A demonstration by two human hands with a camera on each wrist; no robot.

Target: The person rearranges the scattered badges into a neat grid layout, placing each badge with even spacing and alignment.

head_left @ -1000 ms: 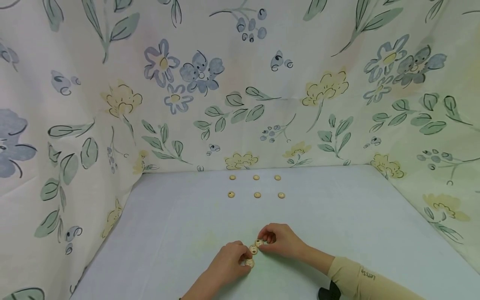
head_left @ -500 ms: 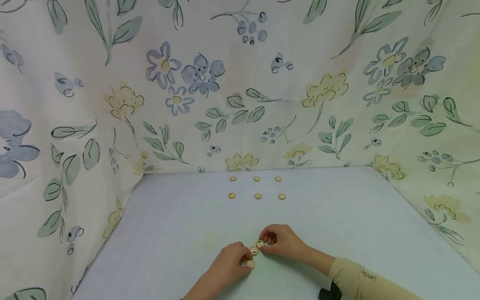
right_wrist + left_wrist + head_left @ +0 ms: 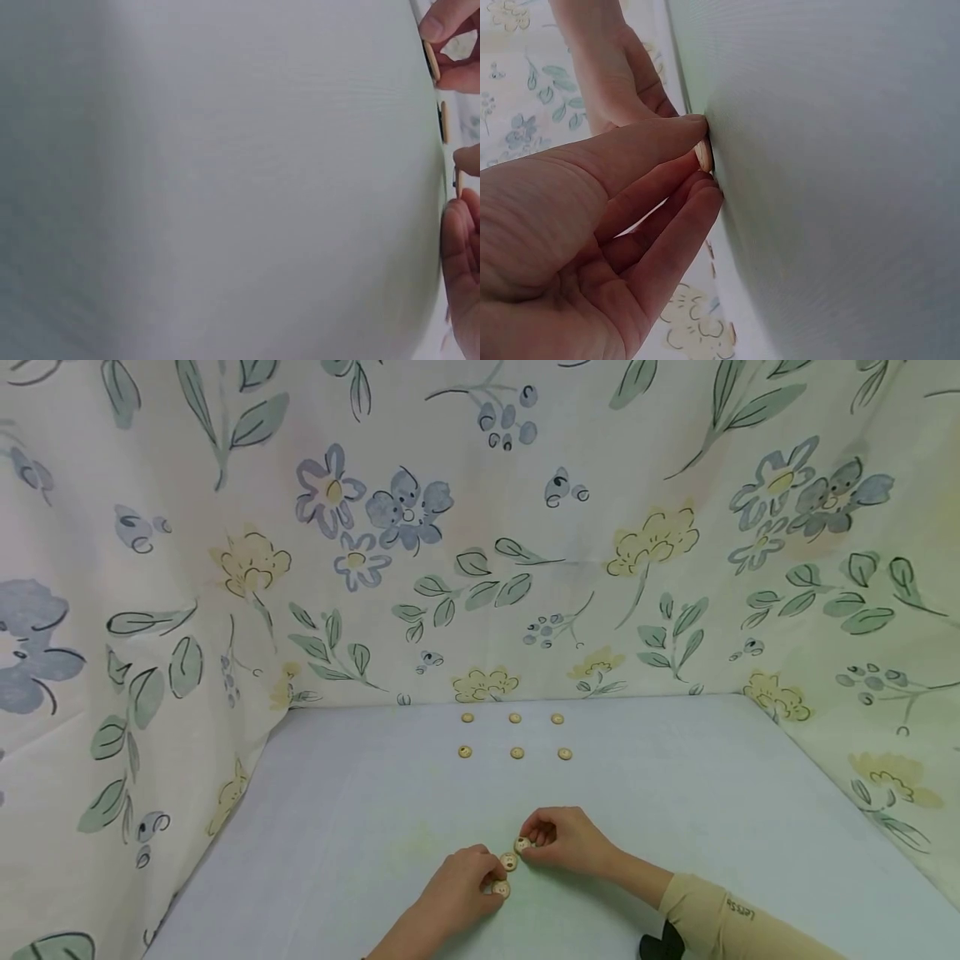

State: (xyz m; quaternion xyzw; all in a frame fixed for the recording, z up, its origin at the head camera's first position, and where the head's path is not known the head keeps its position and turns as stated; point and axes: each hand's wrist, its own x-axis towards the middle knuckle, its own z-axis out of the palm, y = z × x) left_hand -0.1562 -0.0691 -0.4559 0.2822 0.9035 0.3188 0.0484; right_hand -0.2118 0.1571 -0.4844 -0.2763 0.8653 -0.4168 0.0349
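Change is slight in the head view: the upper disc, pinched narrowly by the thumb and fingers of the right hand, has been nudged a little away from the middle disc, against which it seemed to lie a second ago. The lower disc is held by the left hand, which has hardly been moved. Six farther discs are left in two rows of three on the table. A fine adjustment of spacing, rather than a carry, can be judged from this.

In the left wrist view, a disc edge is seen between left thumb and fingertips, close to the tabletop; the right hand is shown beyond.

In the right wrist view, three discs are seen edge-on: the outer two are gripped, and the middle one is untouched, apart from both.
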